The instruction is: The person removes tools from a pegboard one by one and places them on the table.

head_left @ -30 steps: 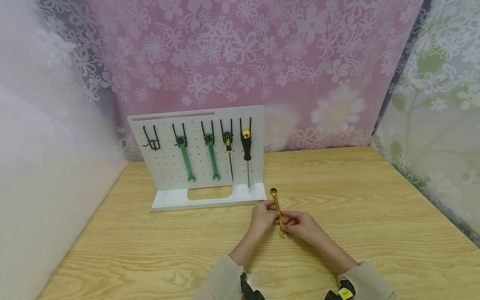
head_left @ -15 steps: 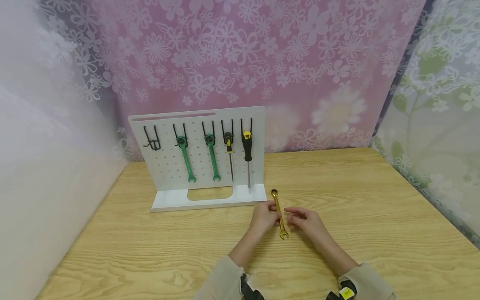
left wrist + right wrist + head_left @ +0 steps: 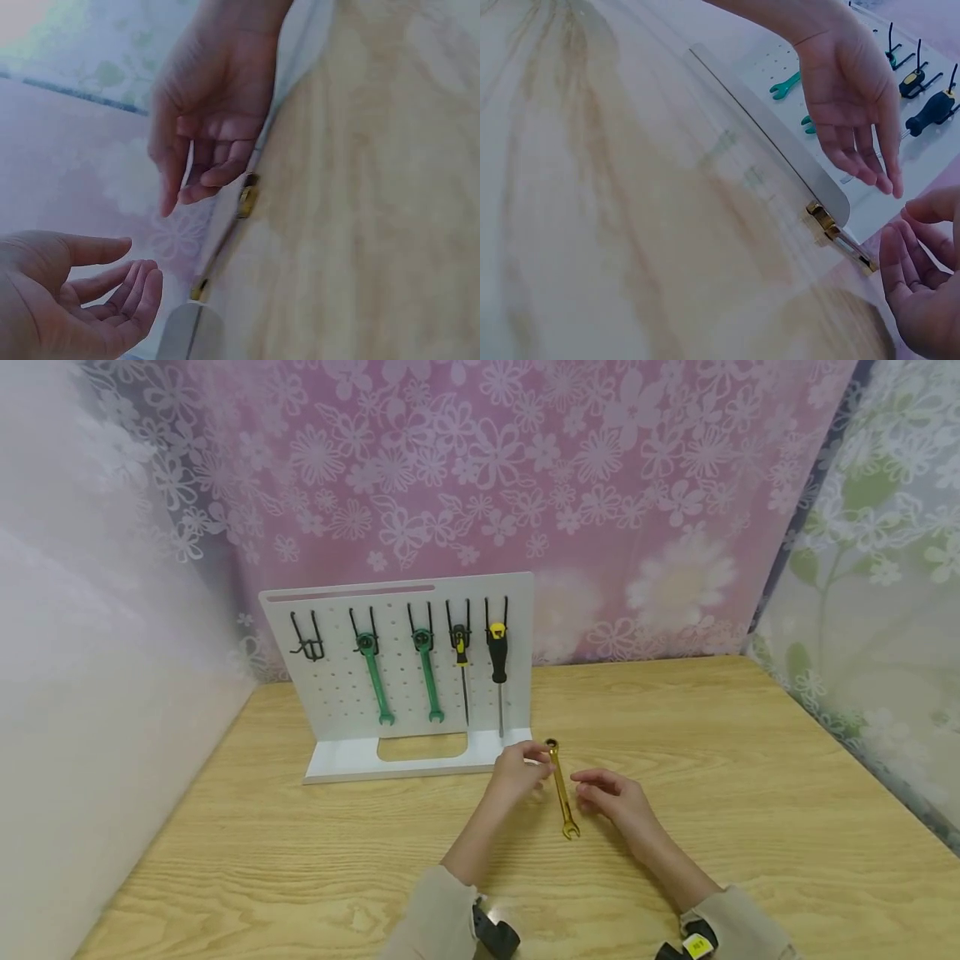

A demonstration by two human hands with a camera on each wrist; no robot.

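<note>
A gold combination wrench [image 3: 562, 795] lies on the wooden table, ring end away from me and open jaw toward me. To its left is my left hand [image 3: 519, 770], fingers loosely bent near the ring end, with nothing gripped. My right hand [image 3: 617, 803] hovers just right of the shaft, its fingers relaxed and holding nothing. In the left wrist view, the wrench [image 3: 246, 201] lies beyond the relaxed fingers of both hands. The right wrist view gives the wrench [image 3: 823, 217] beside the stand's base, apart from both hands.
A white pegboard stand [image 3: 337, 693] stands behind the left hand. On its hooks hang two green wrenches [image 3: 377, 678] [image 3: 429, 677] and two black-and-yellow screwdrivers [image 3: 461, 652] [image 3: 498, 653]. The leftmost black hook [image 3: 309, 647] bears no tool. Floral curtains [image 3: 450, 485] enclose the table.
The right hand has let go of the wrench and drawn off to the right. Afterwards the left hand has released it too, rising and shifting slightly left. The wrench stays on the table.
</note>
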